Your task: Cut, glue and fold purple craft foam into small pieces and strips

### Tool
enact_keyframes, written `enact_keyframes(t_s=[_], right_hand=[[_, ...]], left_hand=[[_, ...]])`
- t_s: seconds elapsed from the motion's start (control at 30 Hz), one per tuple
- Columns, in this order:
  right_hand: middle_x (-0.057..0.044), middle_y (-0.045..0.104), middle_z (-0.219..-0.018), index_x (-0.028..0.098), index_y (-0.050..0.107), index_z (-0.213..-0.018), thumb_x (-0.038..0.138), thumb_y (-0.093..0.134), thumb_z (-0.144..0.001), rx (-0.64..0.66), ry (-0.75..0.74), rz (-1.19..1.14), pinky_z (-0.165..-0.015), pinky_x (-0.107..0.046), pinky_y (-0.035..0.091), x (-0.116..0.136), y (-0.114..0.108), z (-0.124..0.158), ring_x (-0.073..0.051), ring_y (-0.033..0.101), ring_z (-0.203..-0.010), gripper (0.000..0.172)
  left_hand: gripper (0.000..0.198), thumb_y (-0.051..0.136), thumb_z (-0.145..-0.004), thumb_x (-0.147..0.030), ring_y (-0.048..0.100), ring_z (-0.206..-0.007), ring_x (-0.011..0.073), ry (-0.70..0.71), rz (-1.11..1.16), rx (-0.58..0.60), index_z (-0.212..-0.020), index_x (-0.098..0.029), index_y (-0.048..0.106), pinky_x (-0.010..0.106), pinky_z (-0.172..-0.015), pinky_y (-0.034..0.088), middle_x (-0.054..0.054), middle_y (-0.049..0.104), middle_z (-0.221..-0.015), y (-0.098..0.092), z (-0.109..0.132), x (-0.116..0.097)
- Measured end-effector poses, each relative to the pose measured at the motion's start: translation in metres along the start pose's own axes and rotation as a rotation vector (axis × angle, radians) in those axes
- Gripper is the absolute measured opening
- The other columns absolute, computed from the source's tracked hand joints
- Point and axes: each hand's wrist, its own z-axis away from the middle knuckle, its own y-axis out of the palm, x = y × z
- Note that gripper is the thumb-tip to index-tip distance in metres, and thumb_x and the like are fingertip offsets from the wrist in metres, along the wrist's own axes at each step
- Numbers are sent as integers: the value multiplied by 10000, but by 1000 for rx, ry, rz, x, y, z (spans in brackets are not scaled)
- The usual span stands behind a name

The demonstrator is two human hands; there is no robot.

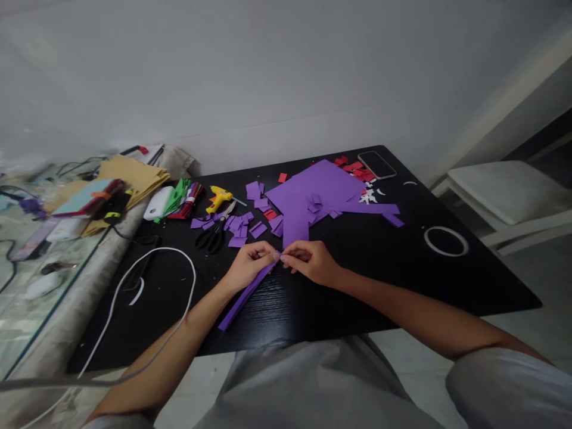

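A long folded strip of purple paper [245, 298] slants toward me across the front of the black table. Its upper end is pinched by my left hand [254, 262], thumb on top. My right hand [311, 261] has its thumb and fingertips closed at the same end, touching the strip beside the left thumb. Just beyond my hands lies a wide purple paper strip [295, 225], which runs up to a large purple sheet [319, 182]. Small purple paper pieces [239, 226] are scattered left of it. Black-handled scissors [213, 235] lie among them.
A yellow glue gun [218, 198] sits behind the scissors. Red paper pieces [364, 174] and a phone [378, 164] are at the back right, a white ring [445, 241] nearer. A white cable [193, 268] loops over my left forearm. A glass-topped surface [27, 298] stands left.
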Motion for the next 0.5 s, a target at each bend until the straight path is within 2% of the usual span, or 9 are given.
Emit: enact_keyframes(t_s=[0.17, 0.3, 0.5], right_hand=[[-26, 684, -669, 135, 690, -823, 448, 776, -782, 49, 105, -199, -505, -241, 581, 1, 2, -3, -149, 681, -587, 327], [-13, 668, -656, 137, 682, -795, 469, 791, -762, 64, 119, -234, -496, -236, 576, 3, 2, -4, -138, 669, -563, 351], [-9, 668, -649, 135, 672, -790, 455, 795, -762, 76, 123, -258, -503, -239, 580, 0, 2, -4, -137, 669, -559, 345]], left_hand=[[293, 739, -808, -417, 487, -542, 96, 25, -12, 14, -736, -141, 667, 221, -541, 370, -15, 596, -597, 1, 0, 0], [289, 708, -831, -425, 508, -581, 112, 25, -25, 45, -761, -147, 672, 233, -583, 398, -9, 609, -633, 0, 0, -1], [265, 700, -827, -397, 530, -671, 126, 65, -43, -21, -750, -146, 669, 244, -676, 417, 2, 627, -707, -1, -1, 0]])
